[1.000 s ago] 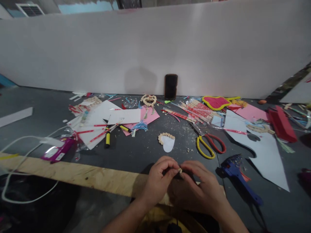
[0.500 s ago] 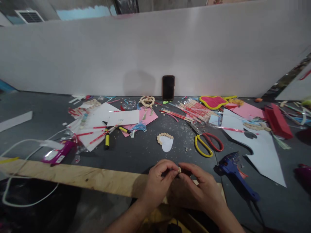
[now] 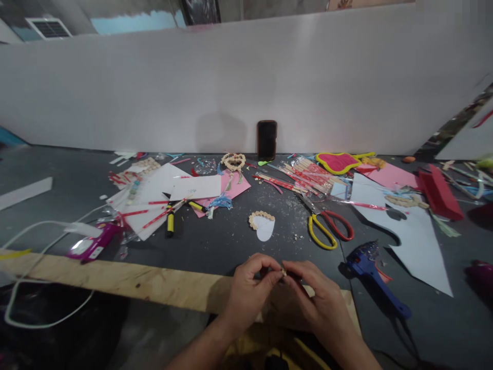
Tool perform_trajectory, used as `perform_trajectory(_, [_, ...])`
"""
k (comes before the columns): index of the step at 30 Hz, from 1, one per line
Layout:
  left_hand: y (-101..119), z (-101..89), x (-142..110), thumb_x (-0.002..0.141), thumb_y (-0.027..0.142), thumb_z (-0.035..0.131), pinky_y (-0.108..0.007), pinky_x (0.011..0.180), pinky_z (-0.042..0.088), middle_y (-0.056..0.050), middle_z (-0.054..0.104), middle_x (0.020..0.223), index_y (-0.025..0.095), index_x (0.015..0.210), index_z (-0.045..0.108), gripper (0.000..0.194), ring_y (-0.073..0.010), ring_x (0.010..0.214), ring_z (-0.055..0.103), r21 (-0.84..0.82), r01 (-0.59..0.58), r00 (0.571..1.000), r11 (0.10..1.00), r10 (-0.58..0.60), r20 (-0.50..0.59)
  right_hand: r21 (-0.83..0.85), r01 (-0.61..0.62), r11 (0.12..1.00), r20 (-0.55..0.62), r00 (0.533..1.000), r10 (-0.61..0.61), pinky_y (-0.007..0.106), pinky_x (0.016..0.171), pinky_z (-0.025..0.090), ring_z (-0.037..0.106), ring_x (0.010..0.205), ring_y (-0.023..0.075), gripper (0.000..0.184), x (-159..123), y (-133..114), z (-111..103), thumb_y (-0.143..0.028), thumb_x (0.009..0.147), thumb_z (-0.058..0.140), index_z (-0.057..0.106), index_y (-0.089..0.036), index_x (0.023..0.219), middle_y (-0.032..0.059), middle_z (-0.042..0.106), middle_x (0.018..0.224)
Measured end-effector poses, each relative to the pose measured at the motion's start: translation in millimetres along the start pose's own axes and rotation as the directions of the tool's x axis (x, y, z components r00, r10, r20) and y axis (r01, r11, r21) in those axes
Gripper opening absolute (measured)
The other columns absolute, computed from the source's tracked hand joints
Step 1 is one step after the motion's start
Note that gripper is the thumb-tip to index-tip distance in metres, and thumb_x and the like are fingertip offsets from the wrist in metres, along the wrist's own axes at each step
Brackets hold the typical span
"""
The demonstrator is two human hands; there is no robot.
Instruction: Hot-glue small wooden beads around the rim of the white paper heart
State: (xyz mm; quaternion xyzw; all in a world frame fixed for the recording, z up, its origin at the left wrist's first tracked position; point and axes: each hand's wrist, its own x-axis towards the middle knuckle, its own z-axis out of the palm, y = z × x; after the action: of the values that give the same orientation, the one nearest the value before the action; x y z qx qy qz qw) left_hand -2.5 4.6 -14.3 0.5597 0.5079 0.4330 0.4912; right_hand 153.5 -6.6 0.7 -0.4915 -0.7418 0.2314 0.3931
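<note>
Close to the table's front edge, my left hand [image 3: 254, 285] and my right hand [image 3: 318, 290] meet fingertip to fingertip. Both pinch one small beige piece [image 3: 284, 272], mostly covered by the fingers and too small to name surely. Just beyond them a white paper heart [image 3: 265, 227] lies flat, its upper left edge lined with small beige pieces that look alike. To the right of the heart rest open scissors [image 3: 323, 226] with one yellow and one red handle. A blue glue gun [image 3: 375, 277] lies on its side beyond my right hand.
A phone [image 3: 267, 140] leans against the white partition [image 3: 154, 92]. Red-and-white wrapped sticks [image 3: 308, 174], paper sheets [image 3: 418, 241] and a red box [image 3: 440, 192] lie on the right. Leftward are a yellow marker [image 3: 170, 222], a purple device [image 3: 94, 241] and white cable [image 3: 23, 280].
My fingertips have shifted slightly around the small beige piece, and the right hand has come a little closer to the left. The things on the table stay put.
</note>
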Motion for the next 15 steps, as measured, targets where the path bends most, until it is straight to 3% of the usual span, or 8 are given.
perform_trajectory(4, [-1.3,-0.2,-0.1,0.078,0.026,0.06,-0.022,0.067,0.043,-0.002,0.063,0.076,0.017,0.079,0.064,0.01,-0.0147,0.072,0.055,-0.069,0.079,0.997,0.994,-0.079,0.01,-0.018,-0.019,1.0,-0.027,0.999,0.019,0.025,0.067,0.054,0.065,0.078,0.0155,0.016,0.4,-0.5,-1.2,-0.021,0.085,0.052,0.063,-0.021,0.097,0.005,0.069,0.086])
perform_trajectory(10, [-3.7,-0.2,1.2,0.077,0.036,0.062,-0.023,0.067,0.043,-0.003,0.065,0.078,0.015,0.082,0.067,0.022,-0.0149,0.073,0.055,-0.218,0.186,0.975,0.958,-0.153,0.16,-0.025,-0.002,1.0,0.013,1.0,0.002,0.025,0.068,0.054,0.065,0.079,0.0153,0.018,2.3,-5.0,-6.2,-0.021,0.084,0.053,0.064,-0.022,0.099,0.0049,0.069,0.087])
perform_trajectory(15, [-1.5,-1.1,1.3,0.073,0.038,0.066,-0.023,0.066,0.042,-0.002,0.064,0.074,0.014,0.079,0.067,0.024,-0.0133,0.068,0.053,-0.321,0.245,0.962,0.915,-0.19,0.194,-0.006,0.032,0.999,0.02,0.999,-0.032,0.024,0.067,0.054,0.065,0.076,0.0143,0.02,2.4,-6.8,-6.5,-0.018,0.083,0.054,0.064,-0.023,0.1,0.0034,0.068,0.085])
